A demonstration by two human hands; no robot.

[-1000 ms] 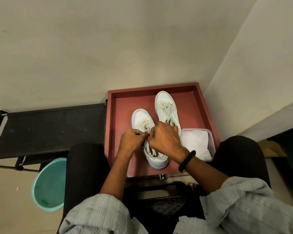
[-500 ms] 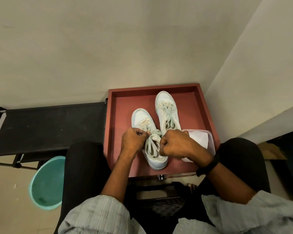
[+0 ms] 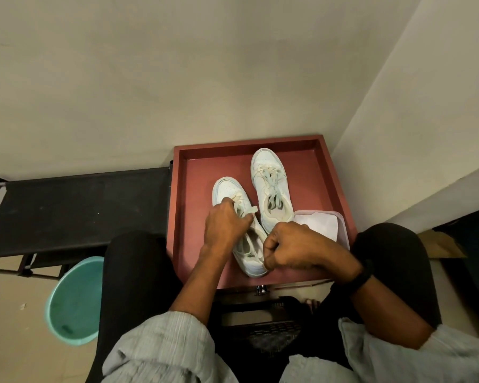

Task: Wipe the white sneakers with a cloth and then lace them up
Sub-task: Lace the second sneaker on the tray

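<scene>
Two white sneakers lie in a red tray (image 3: 338, 172). The left sneaker (image 3: 228, 187) lies under my hands; the right sneaker (image 3: 270, 186), with its laces threaded, sits further back. My left hand (image 3: 227, 225) pinches the lace (image 3: 246, 211) over the left sneaker's tongue. My right hand (image 3: 291, 247) is curled in a fist near that sneaker's heel, and it appears to hold the lace's other end, though the lace is hidden there. A white cloth (image 3: 322, 223) lies in a clear container (image 3: 344, 230) at the tray's right front corner.
A black bench (image 3: 75, 205) stands to the left of the tray. A teal bucket (image 3: 72, 299) sits on the floor beside my left knee. Walls close in behind and to the right. A black crate (image 3: 260, 324) sits between my legs.
My right hand has drawn back toward me, from the sneaker's middle to its heel. My left hand stayed over the tongue, still on the lace.
</scene>
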